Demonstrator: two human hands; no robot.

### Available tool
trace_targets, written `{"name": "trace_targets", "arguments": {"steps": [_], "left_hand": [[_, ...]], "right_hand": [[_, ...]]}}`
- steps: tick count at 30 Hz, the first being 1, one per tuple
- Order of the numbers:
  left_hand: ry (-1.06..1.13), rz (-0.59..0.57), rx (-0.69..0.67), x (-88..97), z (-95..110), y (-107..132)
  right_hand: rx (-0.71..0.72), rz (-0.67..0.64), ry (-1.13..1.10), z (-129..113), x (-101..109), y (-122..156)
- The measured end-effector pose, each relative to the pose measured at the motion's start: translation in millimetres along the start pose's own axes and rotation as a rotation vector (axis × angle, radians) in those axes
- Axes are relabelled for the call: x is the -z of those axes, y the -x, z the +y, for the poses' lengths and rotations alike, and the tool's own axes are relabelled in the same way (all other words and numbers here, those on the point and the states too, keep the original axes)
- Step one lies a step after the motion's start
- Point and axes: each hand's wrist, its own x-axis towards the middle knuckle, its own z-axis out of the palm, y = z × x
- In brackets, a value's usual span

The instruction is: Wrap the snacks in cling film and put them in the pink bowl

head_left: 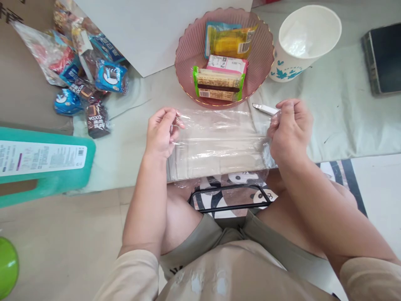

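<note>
Left hand (162,133) and right hand (290,130) each pinch a far corner of the clear bag (219,140). It looks light, limp, slippery; corners probably grip best.

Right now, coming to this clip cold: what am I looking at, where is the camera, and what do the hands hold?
There is no machine: a seated person wears one camera on the head, looking down at their own hands. The left hand and right hand each pinch an end of a clear plastic sheet stretched between them over the edge of the table. Beyond it stand a pink plate of wrapped snacks and a white paper cup; a heap of snack packets lies far left.
</note>
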Motion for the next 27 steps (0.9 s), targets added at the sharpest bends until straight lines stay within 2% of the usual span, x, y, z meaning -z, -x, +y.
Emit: {"name": "trace_targets", "arguments": {"steps": [3, 8, 13, 16, 18, 20, 22, 27], "left_hand": [[0.022, -0.031, -0.041, -1.1, 0.6, 0.6], [0.019, -0.011, -0.07, -4.3, -0.4, 1.3], [-0.035, 0.098, -0.101, -4.0, -3.9, -0.2], [-0.074, 0.164, -0.138, -3.6, -8.1, -2.8], [-0.087, 0.188, -0.156, -3.5, -9.9, -5.0], [-0.076, 0.23, -0.179, -3.7, -9.7, -7.0], [-0.054, 0.282, -0.17, -4.4, -7.3, -8.1], [-0.003, 0.286, -0.028, -9.3, 1.1, -5.2]], "right_hand": [[-0.008, 0.027, 0.032, -1.5, 1.3, 0.1], [-0.064, 0.124, 0.048, -3.4, 0.5, -1.2], [-0.029, 0.103, 0.026, -3.2, -0.8, -1.4], [-0.105, 0.06, 0.024, -2.5, -0.2, -0.9], [-0.129, -0.019, 0.061, -2.1, 1.3, -0.1], [-0.075, -0.105, 0.126, -1.9, 3.4, 0.8], [0.003, -0.136, 0.192, -1.4, 5.6, 1.4], [0.079, -0.086, 0.23, 4.6, 9.0, -0.3]]}}
